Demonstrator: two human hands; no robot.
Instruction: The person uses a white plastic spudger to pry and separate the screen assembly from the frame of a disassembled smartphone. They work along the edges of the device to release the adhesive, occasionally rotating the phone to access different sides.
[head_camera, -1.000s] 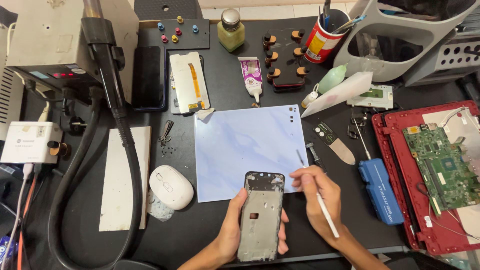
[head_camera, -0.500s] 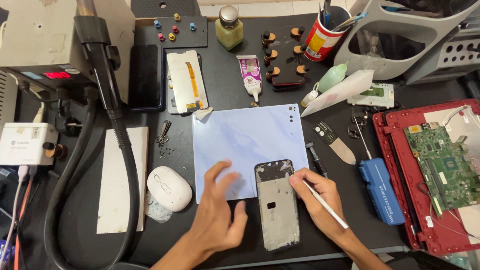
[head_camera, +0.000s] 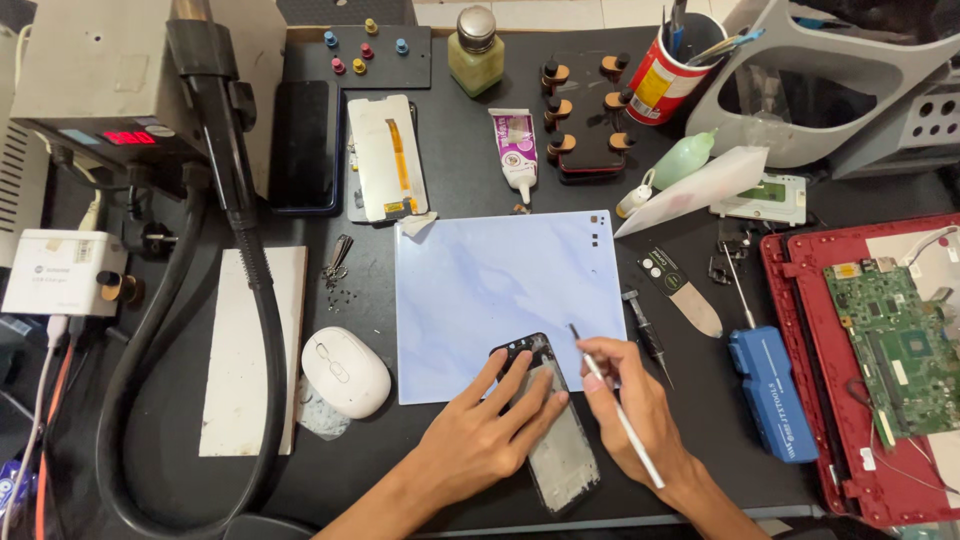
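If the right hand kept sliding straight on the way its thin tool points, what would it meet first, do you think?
The right hand aims its thin white tool up and left. The tip already sits over the pale blue mat, beside the phone frame, so probably only bare mat lies ahead; height is unclear.

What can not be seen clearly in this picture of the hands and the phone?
- Phone frame: middle hidden under the left hand, head view.
- Tip of the thin tool in the right hand: too small.
- Red laptop base: cut off by the right edge.
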